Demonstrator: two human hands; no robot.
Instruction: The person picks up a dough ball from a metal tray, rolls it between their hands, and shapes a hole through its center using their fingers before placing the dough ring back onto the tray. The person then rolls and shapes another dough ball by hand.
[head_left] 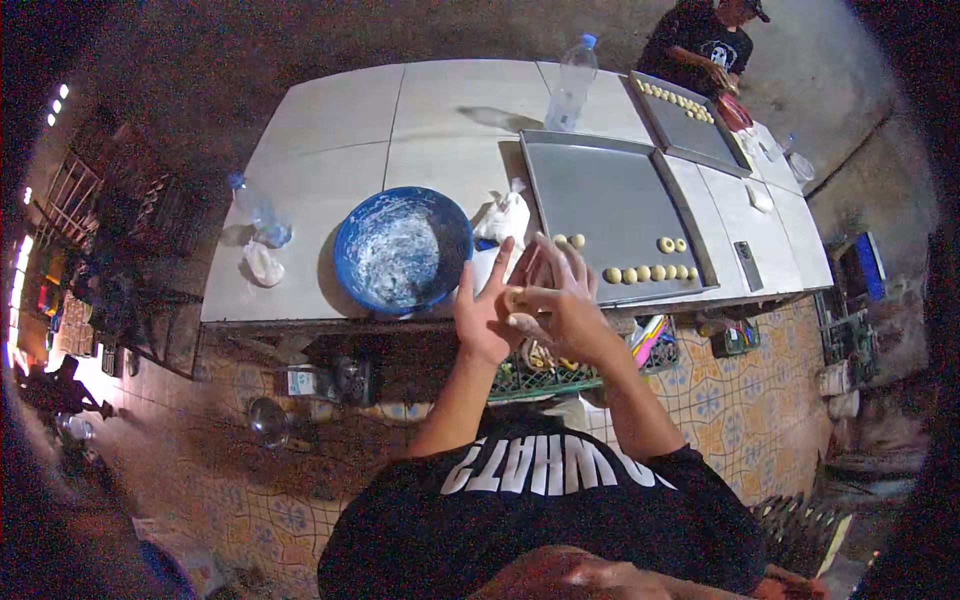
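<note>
My left hand (487,325) is palm up with its fingers spread, in front of the table edge. Against its palm side, a small pale dough piece (515,298) sits at the thumb and fingertips of my right hand (572,318), whose other fingers stretch outward. Part of the dough is hidden by the fingers. Beyond my hands lies a grey metal baking tray (600,190). Along its near edge is a row of small dough balls (643,273), with two dimpled dough pieces (673,245) behind them. To the left stands a blue bowl (350,245) coated inside with white powder.
A white plastic bag (507,215) sits between bowl and tray. Clear bottles stand behind the tray (572,85) and at the table's left (262,215). Another person (690,45) works at a second dough tray (690,130). A green crate (530,385) is below the table.
</note>
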